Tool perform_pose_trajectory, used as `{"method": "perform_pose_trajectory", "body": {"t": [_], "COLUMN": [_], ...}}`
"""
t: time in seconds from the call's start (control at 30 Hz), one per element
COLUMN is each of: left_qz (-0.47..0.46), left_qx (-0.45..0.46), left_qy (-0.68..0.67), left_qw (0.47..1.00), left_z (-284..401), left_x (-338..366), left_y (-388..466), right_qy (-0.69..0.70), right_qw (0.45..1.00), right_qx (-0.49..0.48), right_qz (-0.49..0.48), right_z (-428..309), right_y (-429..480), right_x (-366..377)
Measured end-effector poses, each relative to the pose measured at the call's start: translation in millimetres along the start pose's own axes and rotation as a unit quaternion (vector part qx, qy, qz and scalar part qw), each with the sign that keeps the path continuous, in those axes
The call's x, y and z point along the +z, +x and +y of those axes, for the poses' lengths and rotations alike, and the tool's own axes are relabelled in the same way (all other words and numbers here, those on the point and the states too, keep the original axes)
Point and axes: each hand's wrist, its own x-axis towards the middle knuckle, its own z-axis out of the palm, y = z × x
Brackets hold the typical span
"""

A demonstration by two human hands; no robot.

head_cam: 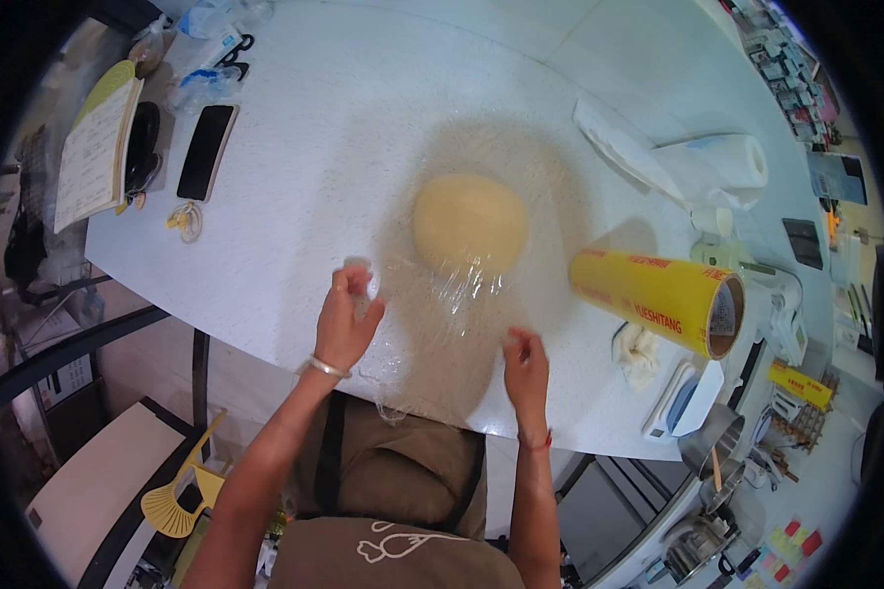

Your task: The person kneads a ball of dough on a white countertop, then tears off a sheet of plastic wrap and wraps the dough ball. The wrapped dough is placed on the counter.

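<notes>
A round ball of pale yellow dough (471,221) sits on the white table (302,147). Clear plastic film (453,298) lies over it, wrinkled and shiny at its near side, and runs down to the table's front edge. My left hand (346,313) is to the near left of the dough, thumb and curled fingers apart, holding nothing that I can make out. On the near right, my right hand (527,368) hovers by the film with its fingers bent. Whether it pinches the thin film cannot be seen. Neither hand touches the dough.
A big yellow roll of cling film (648,298) stands at the right, beside a crumpled cloth (635,355) and a kitchen scale (681,401). A paper towel roll (714,166) lies behind. At left are a phone (207,152), a cord (186,221) and an open notebook (99,158).
</notes>
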Motion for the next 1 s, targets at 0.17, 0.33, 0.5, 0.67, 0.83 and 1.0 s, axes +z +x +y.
{"method": "perform_pose_trajectory", "body": {"t": [0.17, 0.33, 0.5, 0.67, 0.83, 1.0], "left_qz": [-0.021, -0.038, -0.038, 0.003, 0.087, -0.143], "left_qx": [0.028, -0.029, 0.053, 0.112, 0.22, 0.381], "left_qy": [0.046, 0.011, 0.061, 0.148, 0.183, 0.276], "left_qw": [0.998, 0.999, 0.996, 0.983, 0.954, 0.871], "left_z": [13.7, 19.6, 18.5, 15.3, 30.4, 41.5], "left_x": [23.6, 24.5, 24.5, 33.1, 33.7, 50.8], "left_y": [39.6, 51.6, 55.4, 70.1, 71.8, 86.2], "right_qy": [-0.065, -0.104, -0.207, -0.25, -0.096, -0.061], "right_qw": [0.993, 0.99, 0.977, 0.963, 0.981, 0.948], "right_qx": [0.092, 0.093, 0.023, -0.048, -0.066, -0.29], "right_qz": [-0.032, -0.023, 0.046, 0.088, 0.156, 0.113], "right_z": [-28.2, -41.0, -48.5, -41.4, -46.1, -66.7], "right_y": [60.2, 60.4, 52.6, 64.4, 64.8, 82.4], "right_x": [23.1, 20.5, 17.5, 26.6, 26.3, 49.1]}}
